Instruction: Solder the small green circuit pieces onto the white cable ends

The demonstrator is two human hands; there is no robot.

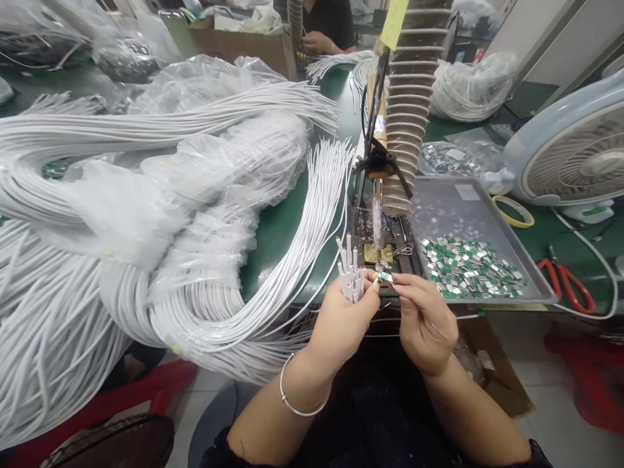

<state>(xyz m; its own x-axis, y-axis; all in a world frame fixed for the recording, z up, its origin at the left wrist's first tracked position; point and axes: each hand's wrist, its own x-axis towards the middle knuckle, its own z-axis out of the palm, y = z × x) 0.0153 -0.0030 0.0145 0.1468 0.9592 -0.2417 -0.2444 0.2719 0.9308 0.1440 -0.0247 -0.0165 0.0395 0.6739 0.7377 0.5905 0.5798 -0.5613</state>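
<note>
My left hand (pixel 347 318) is closed around a bundle of white cables (pixel 350 266) whose cut ends point up. Its thumb and forefinger also pinch one cable end beside a small green and silver connector (pixel 385 277). My right hand (pixel 426 318) holds that connector between thumb and fingertips. Just above it, the soldering iron (pixel 377 221) hangs tip down from a stand, over a yellow sponge (pixel 377 253). Whether the tip touches the connector is too small to tell.
Bundles of white cable (pixel 205 325) and plastic bags fill the left. At right are a metal tray (pixel 439 201) of connectors, red-handled cutters (pixel 565 283), a tape roll (pixel 513 212) and a fan (pixel 585 149). A ribbed hose (pixel 414 97) hangs centrally; another person's hand (pixel 316 43) is behind.
</note>
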